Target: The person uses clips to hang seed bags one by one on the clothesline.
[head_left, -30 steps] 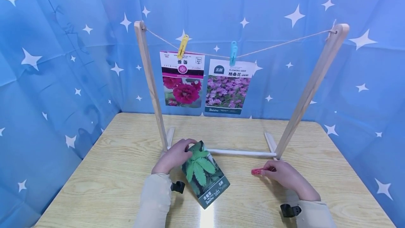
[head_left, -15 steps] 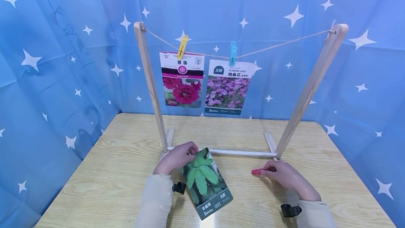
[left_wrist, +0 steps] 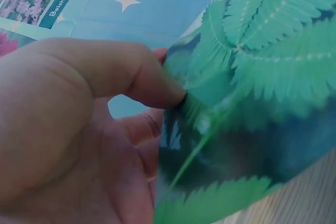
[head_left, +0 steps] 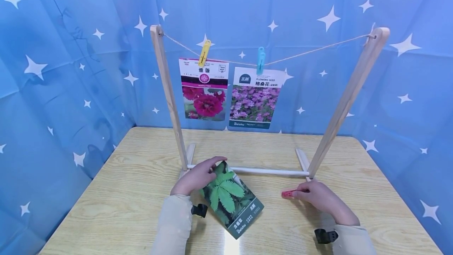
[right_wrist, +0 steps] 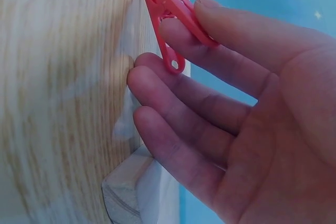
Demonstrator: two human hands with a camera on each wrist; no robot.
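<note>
My left hand (head_left: 198, 176) pinches the upper left edge of a green seed packet (head_left: 230, 200) with a leaf picture, thumb on the front and fingers behind. The packet tilts over the table, its lower end toward me. My right hand (head_left: 318, 196), low at the right, holds a red clothespin (right_wrist: 176, 11) between thumb and index finger; the other fingers lie loosely bent beside it. Two seed packets hang from a string: a hollyhock one (head_left: 205, 101) under a yellow clothespin (head_left: 204, 53), and a purple-flower one (head_left: 253, 103) under a blue clothespin (head_left: 260, 60).
The string runs between a left wooden post (head_left: 170, 97) and a right wooden post (head_left: 348, 101). A white bar (head_left: 269, 171) joins the posts low down, just beyond my hands. Behind the wood-grain table (head_left: 141, 207) hangs a blue star-patterned curtain (head_left: 301, 3).
The green packet has shifted slightly and turned in my left hand, its lower end swinging to the right. My right hand stays in place with the red clothespin.
</note>
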